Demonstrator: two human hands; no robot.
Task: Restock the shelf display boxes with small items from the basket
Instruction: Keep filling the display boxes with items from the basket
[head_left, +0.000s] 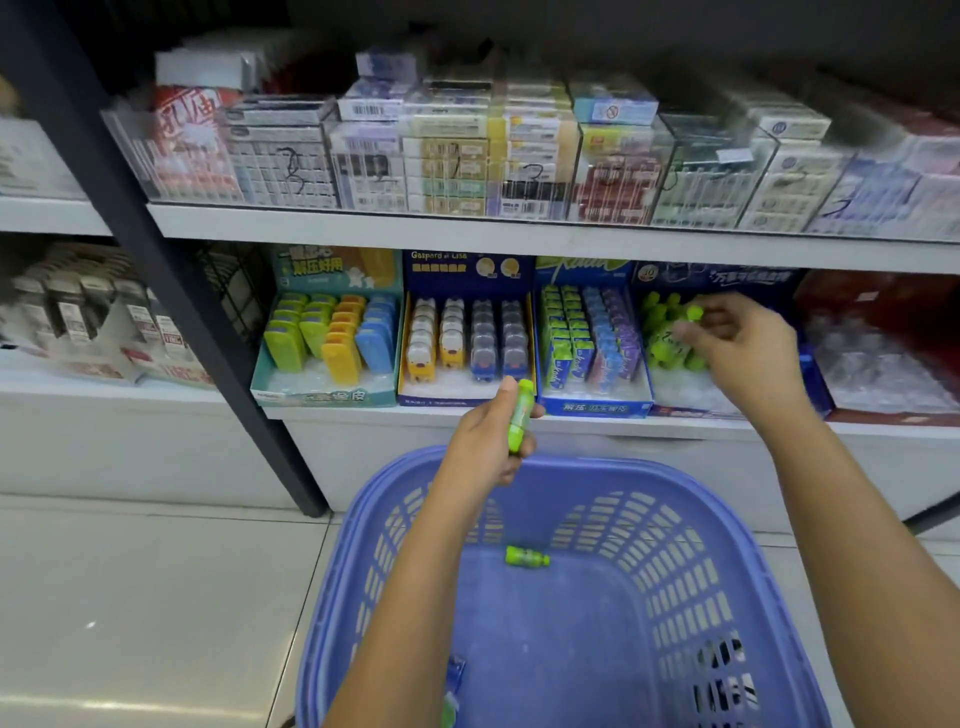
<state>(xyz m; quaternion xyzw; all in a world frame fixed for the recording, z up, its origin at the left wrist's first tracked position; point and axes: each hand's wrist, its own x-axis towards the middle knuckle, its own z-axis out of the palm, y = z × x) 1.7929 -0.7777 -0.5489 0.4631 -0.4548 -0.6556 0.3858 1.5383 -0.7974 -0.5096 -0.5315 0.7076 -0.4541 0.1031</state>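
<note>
A purple plastic basket (691, 566) stands on the floor below the shelf. One small green bottle-shaped item (525, 557) lies on its bottom, and another green piece (450, 711) shows at the near edge. My left hand (488, 441) grips a green tube-like item (519, 415) above the basket's far rim. My right hand (743, 348) reaches into the dark blue display box (727, 278) and pinches a small green item (693, 313) over the green items (670, 343) that stand there.
On the same shelf stand a teal box of coloured erasers (327, 338), a blue box of dog-shaped items (467, 338), a box of small packets (589, 343) and a red box (883, 343). Clear bins of packs (467, 156) fill the upper shelf. A black post (171, 270) rises at left.
</note>
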